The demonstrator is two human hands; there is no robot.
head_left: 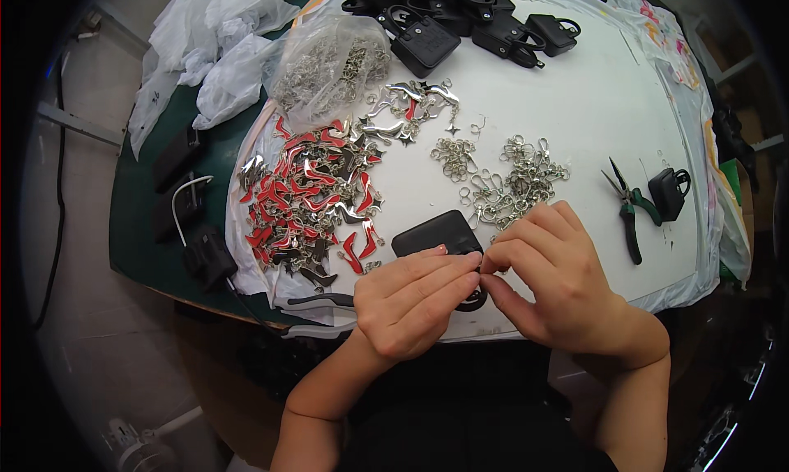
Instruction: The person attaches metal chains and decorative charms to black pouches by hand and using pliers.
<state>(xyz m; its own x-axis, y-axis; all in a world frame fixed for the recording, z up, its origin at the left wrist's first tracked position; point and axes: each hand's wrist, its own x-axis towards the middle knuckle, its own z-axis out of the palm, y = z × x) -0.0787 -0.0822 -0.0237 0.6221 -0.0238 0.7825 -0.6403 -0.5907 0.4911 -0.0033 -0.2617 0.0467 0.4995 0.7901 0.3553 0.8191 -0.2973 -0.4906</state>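
Black case point(440, 230), lower centre: held under left grip point(413, 299); couldn't tell the hold of right grip point(549, 279) beside it; possibly risked slipping through loosened pressure.

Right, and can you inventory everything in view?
pouch: one, black, near edge
cases: several, black, far edge
pliers: one, black and green, right
small case: one, black, beside the pliers
charms: many, mainly red, black, silver, left of centre
clasps: many, silver, beyond the pouch
clear bag: one, metal pieces inside, beyond the charms
handles: two, grey, near edge, rest hidden
plastic: count unclear, whitish, far left
adapter: one, black, left
cable: one, white, left
table: one, white, centre
left hand: one, bare, on the pouch
right hand: one, bare, pouch's right side
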